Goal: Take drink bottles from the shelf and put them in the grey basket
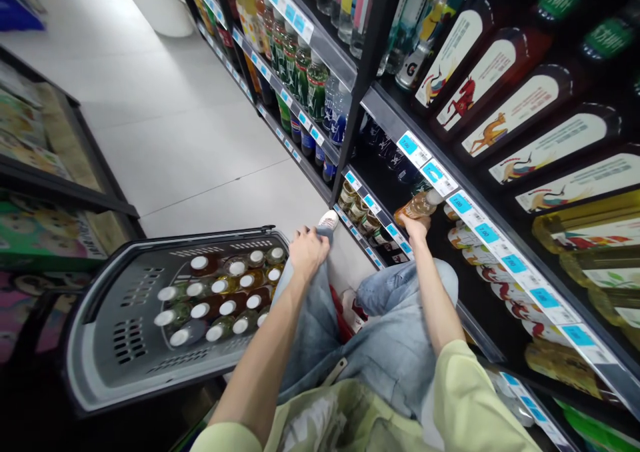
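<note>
My right hand [416, 229] is wrapped around a bottle of amber drink [419, 205]. The bottle is tilted inside a lower shelf bay, with its pale cap pointing right, under the price-tag strip. My left hand [309, 251] rests on my left knee [290, 285], its fingers loosely bent over the denim and holding nothing; their tips are partly hidden. To the left of that knee stands a grey shopping basket [103, 365] with several white-capped bottles [227, 307] upright in it, in green, amber and dark colours.
Large dark bottles with animal labels [480, 82] fill the shelf above my right hand. Its price-tag edge [465, 205] juts out over the bay. Farther along, shelves hold green-labelled bottles [300, 65]. Grey floor [200, 132] runs along the aisle, opposite a low display [45, 132].
</note>
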`<state>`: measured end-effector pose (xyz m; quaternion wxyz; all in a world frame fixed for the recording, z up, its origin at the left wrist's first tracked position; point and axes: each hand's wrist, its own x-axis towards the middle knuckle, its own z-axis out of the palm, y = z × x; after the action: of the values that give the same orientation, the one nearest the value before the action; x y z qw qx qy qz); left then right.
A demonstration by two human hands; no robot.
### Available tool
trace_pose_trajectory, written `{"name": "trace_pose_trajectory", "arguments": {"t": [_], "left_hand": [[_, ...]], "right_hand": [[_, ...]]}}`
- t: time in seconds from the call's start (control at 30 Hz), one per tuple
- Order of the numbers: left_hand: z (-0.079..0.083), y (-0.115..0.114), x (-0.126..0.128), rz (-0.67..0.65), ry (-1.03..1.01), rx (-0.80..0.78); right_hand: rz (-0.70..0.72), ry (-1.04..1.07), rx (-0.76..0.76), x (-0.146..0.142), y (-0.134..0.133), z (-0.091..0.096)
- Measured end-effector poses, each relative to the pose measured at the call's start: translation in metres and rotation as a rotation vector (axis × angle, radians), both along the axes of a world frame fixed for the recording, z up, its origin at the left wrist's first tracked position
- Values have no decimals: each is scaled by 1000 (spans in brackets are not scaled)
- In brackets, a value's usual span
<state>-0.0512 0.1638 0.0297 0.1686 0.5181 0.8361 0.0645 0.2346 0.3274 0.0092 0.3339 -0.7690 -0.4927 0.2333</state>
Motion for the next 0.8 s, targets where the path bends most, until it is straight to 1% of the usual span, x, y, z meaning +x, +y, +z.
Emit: {"name": "trace_pose_trajectory", "arguments": {"t": [0.07,0.1,0.13,0.23,0.3,0.37,0.47,0.63,0.7,0.8], "left_hand": [[-1,0,0,1,7,4],[-2,1,0,2,12,5],[-3,1,-1,2,15,6],[-5,1,-1,4,19,6],[-6,1,-1,5,23,5],[-7,1,-1,7,29,7],[-8,0,-1,6,38,4],[-8,-1,0,-2,46,-19],[-6,-1,1,-6,46,-30],[1,-2,1,-12,33,-67]], "right_hand": [[17,-127,-16,-8,-8,7],[50,-192,-12,-13,-12,12],[117,-263,9,-18,-17,18],[380,-465,113,-34,-32,34],[486,-545,147,-48,-43,40],[556,-556,162,-62,-54,41],[655,-417,150,-84,-76,36],[792,77,194,-108,-121,35],[848,284,125,-111,-136,36],[875,540,-100,-112,-150,32]]}}
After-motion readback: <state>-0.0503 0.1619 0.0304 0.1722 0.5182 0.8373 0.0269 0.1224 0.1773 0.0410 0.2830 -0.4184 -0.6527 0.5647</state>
